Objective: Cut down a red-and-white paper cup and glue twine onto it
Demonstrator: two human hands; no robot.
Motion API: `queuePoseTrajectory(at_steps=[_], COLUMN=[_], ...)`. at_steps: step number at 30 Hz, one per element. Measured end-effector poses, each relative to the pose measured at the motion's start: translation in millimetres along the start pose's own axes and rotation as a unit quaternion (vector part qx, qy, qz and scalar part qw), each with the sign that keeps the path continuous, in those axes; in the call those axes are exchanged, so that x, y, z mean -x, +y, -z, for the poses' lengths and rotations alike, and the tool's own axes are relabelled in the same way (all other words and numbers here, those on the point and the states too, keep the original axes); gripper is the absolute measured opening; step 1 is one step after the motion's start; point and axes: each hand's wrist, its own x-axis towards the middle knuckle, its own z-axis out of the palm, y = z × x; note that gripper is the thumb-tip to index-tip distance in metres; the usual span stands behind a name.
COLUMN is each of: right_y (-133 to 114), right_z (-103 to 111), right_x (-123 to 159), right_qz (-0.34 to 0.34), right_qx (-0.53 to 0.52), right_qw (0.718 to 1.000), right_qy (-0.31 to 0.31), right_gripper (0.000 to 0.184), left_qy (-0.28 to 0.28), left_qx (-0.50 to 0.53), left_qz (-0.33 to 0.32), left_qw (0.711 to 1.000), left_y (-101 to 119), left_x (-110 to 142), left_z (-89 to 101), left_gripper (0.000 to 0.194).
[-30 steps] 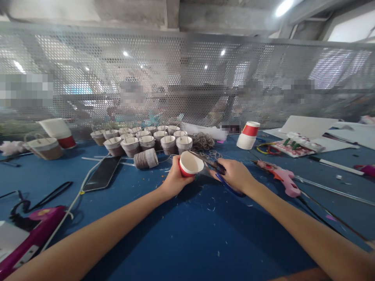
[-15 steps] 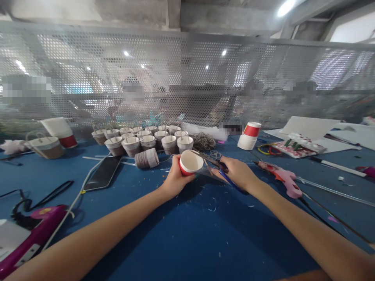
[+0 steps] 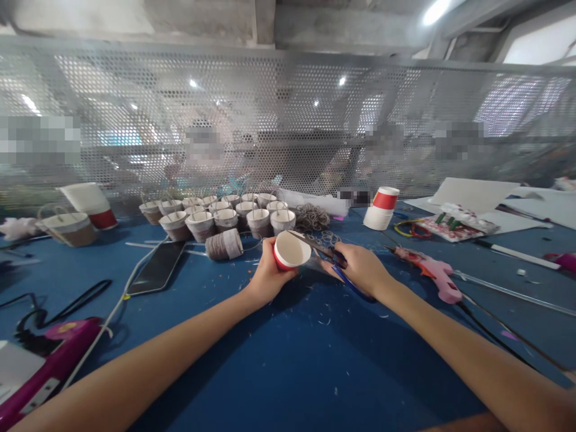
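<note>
My left hand (image 3: pixel 269 271) is wrapped around a red paper cup (image 3: pixel 291 250), its white mouth tilted up toward me. Scissors (image 3: pixel 348 279) with blue handles are gripped in my right hand (image 3: pixel 363 266). Their dark blades point left and lie over the cup's far right rim; whether they bite into the paper I cannot tell. Behind the cup rests a heap of grey-brown cord (image 3: pixel 311 217). A cord-wrapped cup (image 3: pixel 224 245) lies on its side to the left of my left hand.
Several wrapped cups with handles (image 3: pixel 200 225) stand in rows at the back. A phone (image 3: pixel 158 268) lies left. To the right are a pink glue gun (image 3: pixel 429 273) and stacked paper cups (image 3: pixel 378 217). A magenta tool (image 3: pixel 67 354) sits front left. A perforated metal screen (image 3: pixel 288 120) rises behind.
Both hands hold nearly the same pose around the cup and scissors. The whole view has shifted slightly, and no object on the table has visibly moved.
</note>
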Motion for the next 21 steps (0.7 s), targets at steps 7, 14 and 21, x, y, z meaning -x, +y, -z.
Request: queuePoseTrajectory(at_steps=[7, 14, 21], right_y=[-2.5, -4.3, -5.5], right_z=[-6.1, -4.8, -5.5], right_x=[1.9, 2.3, 3.5], right_qz=[0.005, 0.005, 0.011], right_qx=[0.011, 0.0, -0.004], right_qw=[1.0, 1.0, 1.0], right_qy=[0.015, 0.012, 0.021], right_gripper=[0.035, 0.035, 0.034], left_qy=[0.002, 0.001, -0.005], left_qx=[-0.019, -0.027, -0.038], left_qz=[-0.025, -0.035, -0.052], left_qw=[1.0, 0.999, 0.998], left_y=[-0.3, 0.4, 1.9], left_x=[0.3, 1.3, 1.8], left_z=[0.2, 0.6, 0.9], left_gripper=[0.06, 0.06, 0.059])
